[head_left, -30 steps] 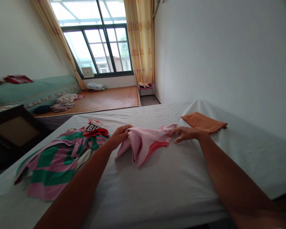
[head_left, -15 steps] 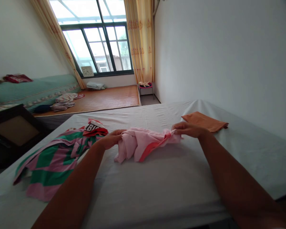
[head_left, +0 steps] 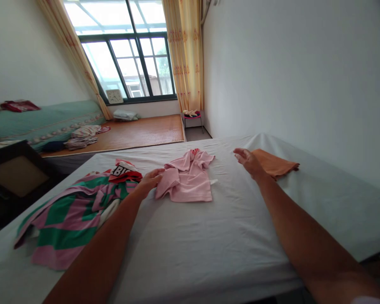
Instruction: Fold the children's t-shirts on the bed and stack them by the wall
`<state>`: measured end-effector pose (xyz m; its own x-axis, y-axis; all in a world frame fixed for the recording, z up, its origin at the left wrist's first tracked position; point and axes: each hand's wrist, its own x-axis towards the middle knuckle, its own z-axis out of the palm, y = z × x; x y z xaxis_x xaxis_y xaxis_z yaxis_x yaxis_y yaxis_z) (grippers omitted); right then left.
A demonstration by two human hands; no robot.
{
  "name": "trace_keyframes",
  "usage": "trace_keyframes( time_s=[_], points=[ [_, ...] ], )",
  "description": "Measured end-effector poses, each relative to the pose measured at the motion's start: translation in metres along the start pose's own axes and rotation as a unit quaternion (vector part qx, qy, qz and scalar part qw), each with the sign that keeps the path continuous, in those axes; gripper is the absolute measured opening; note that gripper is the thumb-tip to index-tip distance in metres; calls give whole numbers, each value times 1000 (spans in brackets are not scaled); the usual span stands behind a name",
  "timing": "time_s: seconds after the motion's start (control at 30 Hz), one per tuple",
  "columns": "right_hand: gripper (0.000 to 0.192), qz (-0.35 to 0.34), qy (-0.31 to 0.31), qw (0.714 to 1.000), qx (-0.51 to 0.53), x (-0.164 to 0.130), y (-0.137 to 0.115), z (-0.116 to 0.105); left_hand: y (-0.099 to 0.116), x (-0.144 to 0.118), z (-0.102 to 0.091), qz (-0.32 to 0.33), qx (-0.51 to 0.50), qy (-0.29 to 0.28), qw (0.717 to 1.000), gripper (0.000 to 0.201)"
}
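Lying flat now, pink shirt (head_left: 186, 179); L hand (head_left: 150, 180) gripping edge, R hand (head_left: 247, 160) released, open.

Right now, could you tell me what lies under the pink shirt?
Only the white sheet shows around the pink shirt; anything beneath is covered. The left hand touches its sleeve.

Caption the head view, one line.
Left hand holds pink shirt spread on white bed; right hand open above it.

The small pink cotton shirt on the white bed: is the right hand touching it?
Apart. The head view shows the right hand open in the air, with bare white sheet between it and the small pink cotton shirt.
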<state>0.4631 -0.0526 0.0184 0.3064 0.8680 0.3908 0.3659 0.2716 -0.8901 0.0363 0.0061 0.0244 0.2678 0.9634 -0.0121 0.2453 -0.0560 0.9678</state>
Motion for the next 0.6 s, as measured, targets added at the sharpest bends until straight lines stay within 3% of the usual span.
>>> trace_keyframes(
  time_s=[0.13, 0.3, 0.37, 0.43, 0.5, 0.57, 0.6],
  points=[
    [38, -24, -170, 982, -78, -22, -14, 35, -4, 1, 0, 78, 217, 4, 973, 63],
    [57, -208, -361, 880, -227, -61, -38, 88, 2, -6, 6, 116, 393, -42, 911, 79],
    [50, -257, -404, 849, -224, -68, -43, 98, 2, -7, 10, 113, 431, -38, 894, 79],
    [30, -255, -415, 848, -208, -69, -45, 101, 1, -7, 13, 111, 449, -18, 886, 69],
    [20, -217, -406, 868, -185, -64, -46, 95, 2, -6, 14, 113, 444, -14, 888, 49],
    [19, -148, -420, 885, -140, -57, -49, 80, 7, -8, 9, 109, 407, -65, 905, 32],
    [21, -104, -447, 882, -106, -53, -52, 69, 12, -10, 6, 98, 372, -118, 915, 29]
  ],
)
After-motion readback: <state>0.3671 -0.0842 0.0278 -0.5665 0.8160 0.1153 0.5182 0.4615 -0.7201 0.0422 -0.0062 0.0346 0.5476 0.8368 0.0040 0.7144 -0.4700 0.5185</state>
